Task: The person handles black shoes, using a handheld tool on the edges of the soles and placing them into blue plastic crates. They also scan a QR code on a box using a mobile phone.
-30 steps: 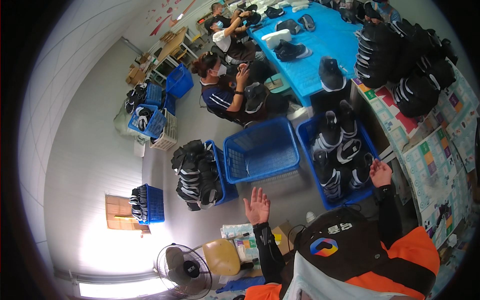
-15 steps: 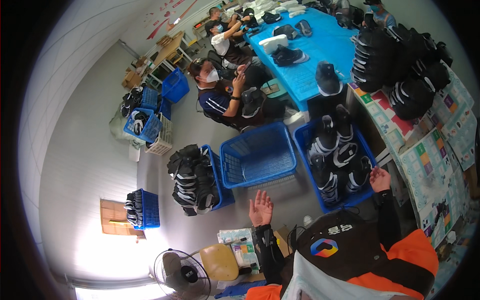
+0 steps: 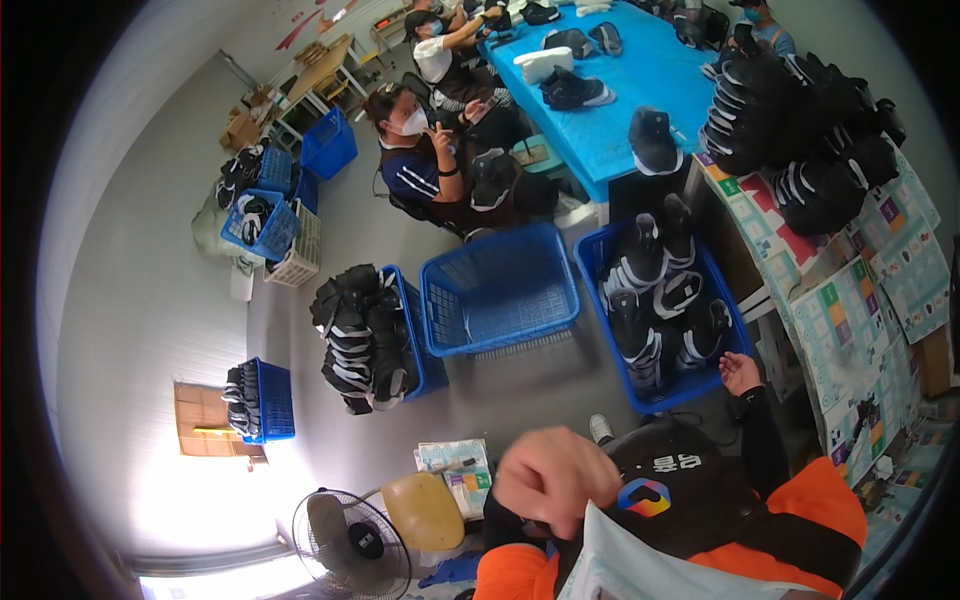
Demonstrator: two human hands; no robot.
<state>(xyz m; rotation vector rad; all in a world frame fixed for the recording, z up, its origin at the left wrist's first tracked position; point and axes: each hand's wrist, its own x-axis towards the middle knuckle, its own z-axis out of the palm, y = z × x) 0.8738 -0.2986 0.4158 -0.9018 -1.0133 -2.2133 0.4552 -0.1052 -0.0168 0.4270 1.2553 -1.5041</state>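
My left hand [image 3: 556, 478] is raised close to the camera in front of my dark apron [image 3: 690, 475]. It is blurred, its fingers look curled in, and nothing shows in it. My right hand [image 3: 740, 373] hangs beside the near right corner of a blue basket [image 3: 655, 404], fingers loosely apart and empty. Inside that basket stand several black and white shoes [image 3: 640, 325]. Left of it is a second blue basket [image 3: 500, 345] with nothing in it. Farther left, a third blue basket [image 3: 428, 365] is piled with black and white shoes [image 3: 355, 340].
A blue-covered table [image 3: 610, 120] with shoes stretches away at the back. A masked person [image 3: 425, 190] sits beside it, others farther off. Shoes are heaped on a paper-covered bench [image 3: 840, 330] at right. A fan [image 3: 360, 540] and a yellow chair [image 3: 425, 510] stand near left.
My left hand has risen toward the camera and curled from an open palm. My right hand has moved slightly down and left. The seated person's hands have shifted apart. The whole view has shifted a little.
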